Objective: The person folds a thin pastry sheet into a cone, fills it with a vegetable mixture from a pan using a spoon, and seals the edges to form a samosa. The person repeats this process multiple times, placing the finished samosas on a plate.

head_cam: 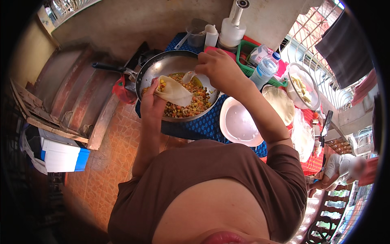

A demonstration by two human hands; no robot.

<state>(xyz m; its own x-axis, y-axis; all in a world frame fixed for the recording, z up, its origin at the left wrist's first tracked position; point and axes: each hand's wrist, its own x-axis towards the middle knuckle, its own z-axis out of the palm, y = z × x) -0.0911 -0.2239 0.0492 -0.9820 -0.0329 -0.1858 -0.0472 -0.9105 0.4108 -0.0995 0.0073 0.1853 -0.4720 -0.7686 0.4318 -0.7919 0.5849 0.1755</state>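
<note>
My left hand (151,102) holds a pale, flat dough wrapper (175,91) over the pan. Some yellow and brown filling sits at the wrapper's upper left end, by my fingers. My right hand (217,64) is shut on a small spoon (188,77), its bowl low over the food and its handle mostly hidden by my fingers. Below both hands is a wide metal wok (158,65) with a dark handle. Inside it lies a chopped cooked filling (195,105) of orange, yellow and brown bits, with oil pooled at its upper edge.
Right of the wok stand a white plastic tub (240,122), a water bottle (265,71) and a green basket (244,48). Beyond are a round of dough sheets (278,103) and a bowl of pale pieces (301,87). A knife (327,125) lies farther right, near another person (339,167).
</note>
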